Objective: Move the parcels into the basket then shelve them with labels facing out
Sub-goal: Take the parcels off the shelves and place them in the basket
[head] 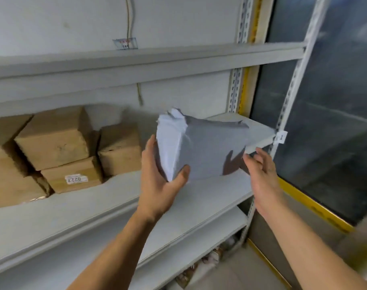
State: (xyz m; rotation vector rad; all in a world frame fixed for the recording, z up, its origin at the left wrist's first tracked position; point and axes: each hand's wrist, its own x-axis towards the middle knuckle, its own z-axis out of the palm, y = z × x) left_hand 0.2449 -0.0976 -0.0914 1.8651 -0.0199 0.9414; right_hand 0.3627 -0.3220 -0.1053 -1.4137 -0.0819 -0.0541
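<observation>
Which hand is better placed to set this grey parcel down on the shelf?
Left. The left hand already grips the grey parcel at its near end over the shelf; the right hand hangs open beside it, holding nothing.

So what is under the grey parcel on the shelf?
The grey parcel stands on the bare white shelf board, gripped at its near corner by the left hand. The right hand is open beside it. Whatever lies behind the parcel is covered, and no label shows.
</observation>
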